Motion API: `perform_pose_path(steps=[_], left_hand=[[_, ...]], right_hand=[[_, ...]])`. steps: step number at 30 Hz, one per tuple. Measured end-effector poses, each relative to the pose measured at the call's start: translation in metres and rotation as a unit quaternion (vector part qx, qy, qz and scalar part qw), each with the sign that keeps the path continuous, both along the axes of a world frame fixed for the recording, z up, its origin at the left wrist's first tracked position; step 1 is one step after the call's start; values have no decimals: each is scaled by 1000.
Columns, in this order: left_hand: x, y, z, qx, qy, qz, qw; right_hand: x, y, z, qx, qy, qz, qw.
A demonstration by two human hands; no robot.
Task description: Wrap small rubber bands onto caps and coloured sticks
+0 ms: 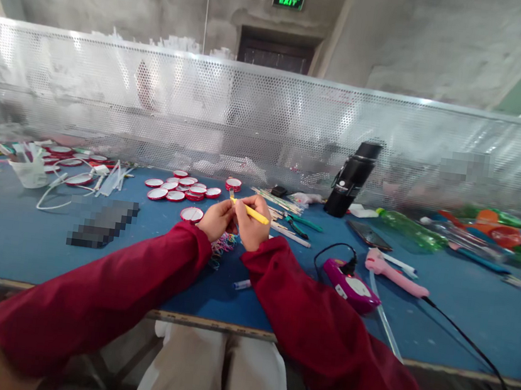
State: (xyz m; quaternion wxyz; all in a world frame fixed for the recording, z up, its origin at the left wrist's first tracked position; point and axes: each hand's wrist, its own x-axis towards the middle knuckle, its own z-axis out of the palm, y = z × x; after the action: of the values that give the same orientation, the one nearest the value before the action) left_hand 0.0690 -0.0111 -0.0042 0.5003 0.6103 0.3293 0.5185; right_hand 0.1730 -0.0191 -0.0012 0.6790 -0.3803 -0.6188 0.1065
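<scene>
Both hands, left and right, pinch your yellow stick; it looks light and stiff, so grip mid-shaft.

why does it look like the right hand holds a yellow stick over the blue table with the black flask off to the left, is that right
Not quite: in the head view the black flask stands to the right of the hands. The right hand does hold the yellow stick over the blue table.
</scene>
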Motion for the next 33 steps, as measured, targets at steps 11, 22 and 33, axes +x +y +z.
perform_pose_path(steps=[11,22,33], left_hand=[[-1,3,-1,-8,-4,-13,1000],[-1,1,0,-3,3,-7,1000],[-1,-2,4,-9,-8,-10,1000]], right_hand=[[0,5,-4,0,35,-8,999],[-1,3,-2,-3,27,-16,1000],[-2,-2,0,0,19,-6,1000]])
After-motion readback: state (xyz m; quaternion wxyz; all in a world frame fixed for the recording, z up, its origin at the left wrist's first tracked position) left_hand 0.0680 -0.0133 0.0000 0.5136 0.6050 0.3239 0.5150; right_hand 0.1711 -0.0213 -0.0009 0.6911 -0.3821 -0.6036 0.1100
